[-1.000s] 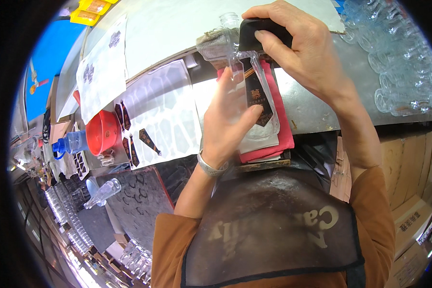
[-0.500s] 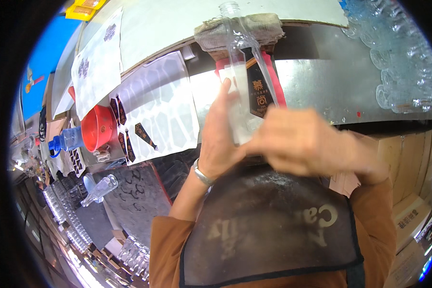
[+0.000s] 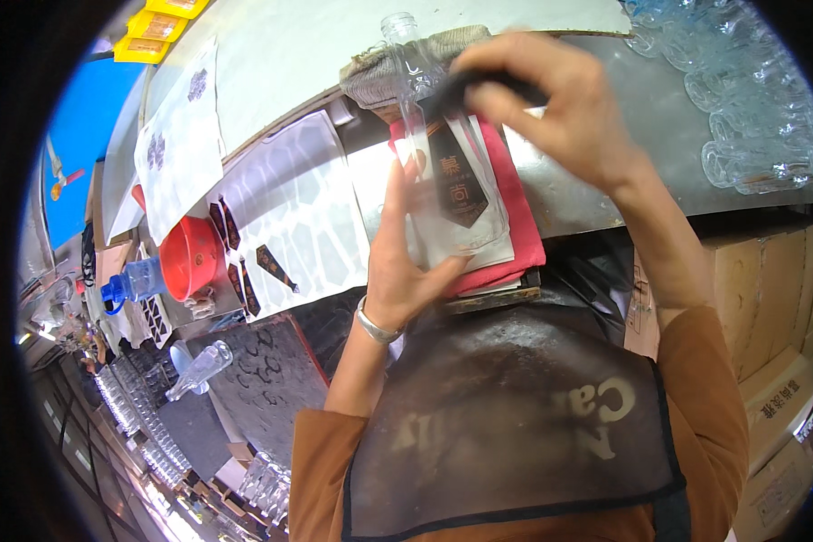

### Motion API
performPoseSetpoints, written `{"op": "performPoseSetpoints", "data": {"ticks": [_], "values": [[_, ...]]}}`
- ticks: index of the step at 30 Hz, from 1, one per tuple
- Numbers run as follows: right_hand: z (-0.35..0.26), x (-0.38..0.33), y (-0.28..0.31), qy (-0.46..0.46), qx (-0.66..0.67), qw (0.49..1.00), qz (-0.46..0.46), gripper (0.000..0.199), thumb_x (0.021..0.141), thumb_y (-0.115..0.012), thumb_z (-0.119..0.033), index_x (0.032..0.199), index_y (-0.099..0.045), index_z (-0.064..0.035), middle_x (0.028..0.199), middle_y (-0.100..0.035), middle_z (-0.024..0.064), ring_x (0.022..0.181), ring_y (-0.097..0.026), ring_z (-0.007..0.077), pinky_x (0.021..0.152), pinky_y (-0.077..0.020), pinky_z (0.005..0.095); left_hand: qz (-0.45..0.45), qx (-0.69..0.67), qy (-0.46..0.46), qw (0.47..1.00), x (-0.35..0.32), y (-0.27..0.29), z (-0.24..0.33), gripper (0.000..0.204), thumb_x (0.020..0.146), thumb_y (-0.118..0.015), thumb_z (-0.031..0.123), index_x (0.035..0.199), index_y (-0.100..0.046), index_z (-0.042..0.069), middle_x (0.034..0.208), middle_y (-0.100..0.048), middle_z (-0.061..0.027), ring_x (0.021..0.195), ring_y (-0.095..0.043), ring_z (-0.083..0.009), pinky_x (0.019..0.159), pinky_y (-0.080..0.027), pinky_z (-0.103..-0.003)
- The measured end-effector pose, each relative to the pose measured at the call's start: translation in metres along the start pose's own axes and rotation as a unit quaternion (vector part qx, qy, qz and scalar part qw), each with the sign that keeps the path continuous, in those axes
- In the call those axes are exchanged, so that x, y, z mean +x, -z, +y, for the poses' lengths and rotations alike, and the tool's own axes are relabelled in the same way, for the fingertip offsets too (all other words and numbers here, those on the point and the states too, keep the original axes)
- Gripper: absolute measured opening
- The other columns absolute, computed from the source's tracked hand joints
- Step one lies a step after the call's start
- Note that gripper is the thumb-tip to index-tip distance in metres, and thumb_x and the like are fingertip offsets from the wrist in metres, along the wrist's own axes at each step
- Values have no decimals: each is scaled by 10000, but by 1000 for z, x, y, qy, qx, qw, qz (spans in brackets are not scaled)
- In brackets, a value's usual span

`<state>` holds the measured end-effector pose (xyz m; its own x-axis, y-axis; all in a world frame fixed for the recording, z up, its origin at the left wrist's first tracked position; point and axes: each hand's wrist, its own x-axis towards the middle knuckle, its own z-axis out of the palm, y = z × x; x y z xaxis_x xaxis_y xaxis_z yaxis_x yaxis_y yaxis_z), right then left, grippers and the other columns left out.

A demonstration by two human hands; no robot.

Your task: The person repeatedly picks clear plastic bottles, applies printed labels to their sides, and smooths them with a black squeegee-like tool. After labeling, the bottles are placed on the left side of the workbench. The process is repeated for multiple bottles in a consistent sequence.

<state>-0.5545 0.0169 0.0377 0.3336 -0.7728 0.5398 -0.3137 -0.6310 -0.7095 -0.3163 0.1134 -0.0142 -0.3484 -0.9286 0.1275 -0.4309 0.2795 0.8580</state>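
Note:
A clear glass bottle [image 3: 411, 63] lies with its neck over a rolled, greyish cloth [image 3: 363, 79] and its base toward me. My left hand [image 3: 401, 262] grips its lower end, thumb at the base and fingers along the left side. A black tie-shaped label with gold print [image 3: 460, 185] lies on the bottle's body. Above the bottle's shoulder, my right hand [image 3: 560, 108] holds a dark, blurred object [image 3: 479, 88] whose kind I cannot make out; whether it touches the bottle is unclear. Beneath the bottle are white sheets and a red cloth [image 3: 518, 221].
Left of the bottle, a translucent sheet [image 3: 321, 203] carries several dark labels [image 3: 275, 268]. A red bowl [image 3: 188, 259] and a blue-capped jug [image 3: 140, 281] stand farther left. Many clear bottles [image 3: 741, 108] crowd the far right, above cardboard boxes [image 3: 741, 289].
My right hand has moved up and away from the bottle's base toward its shoulder, exposing the label and red cloth. The bottle sits slightly farther left in view, still in my left hand.

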Motion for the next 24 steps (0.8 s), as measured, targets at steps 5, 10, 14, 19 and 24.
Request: {"op": "performPoseSetpoints", "data": {"ticks": [5,10,14,19,24], "values": [[-19,-61,-7,93,73,990,-80,352,682,-692,44,1015,-675,-69,1085,-694,115,992,-672,300,830,-540,380,6,-47,-4,999,-1,0,-7,1120,685,-817,32,1580,-146,-26,1566,-373,-251,1415,-441,-336,1136,-385,-397],[-38,-61,8,61,-19,998,-12,386,672,-720,42,1045,-693,-54,1009,-697,123,862,-671,310,727,-540,400,17,-51,-14,998,0,-2,-3,1124,678,-834,44,1578,-165,-22,1570,-377,-237,1402,-461,-323,1124,-401,-397],[-57,-61,-15,183,-57,976,-107,170,759,-702,-88,927,-688,-77,963,-660,61,806,-650,234,690,-531,367,33,-45,-33,998,2,-3,0,1130,655,-854,38,1574,-198,-21,1553,-416,-196,1347,-516,-301,1097,-431,-391],[-41,-24,-7,148,-134,979,-49,275,694,-718,-28,966,-686,-46,936,-642,78,747,-624,270,643,-531,353,28,-38,-13,999,2,-2,7,1123,636,-876,39,1558,-239,-21,1534,-434,-185,1336,-524,-297,1088,-442,-387],[-43,-5,-22,116,-92,986,-72,118,768,-670,-82,875,-626,-63,809,-602,74,764,-626,257,653,-526,361,29,-21,-34,999,0,-2,3,1147,632,-882,47,1563,-216,-21,1524,-428,-208,1303,-554,-332,1063,-464,-397]]}}
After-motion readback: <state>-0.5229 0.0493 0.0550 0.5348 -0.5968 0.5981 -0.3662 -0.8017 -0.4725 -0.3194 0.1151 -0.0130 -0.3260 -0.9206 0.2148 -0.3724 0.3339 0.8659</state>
